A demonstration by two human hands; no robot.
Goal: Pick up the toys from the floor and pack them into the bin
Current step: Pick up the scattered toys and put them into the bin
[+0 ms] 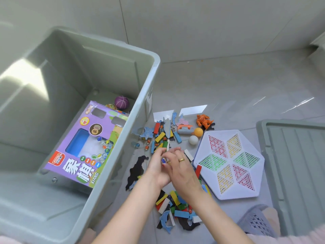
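Head view: my left hand (159,166) cups a glass marble (163,160) in curled fingers; my right hand (182,169), fingers loosely bent, feeds it, seemingly gathering marbles together. Toys (162,136) litter the floor right of the bin (149,95).

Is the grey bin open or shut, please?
Open: the bin has no lid on; its lid lies on the floor to the right.

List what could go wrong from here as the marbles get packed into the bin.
The marble held between both hands, left hand and right hand, could slip and roll away. Loose marbles on the smooth floor may scatter if bumped. The bin wall is tall, so dropped marbles might bounce.
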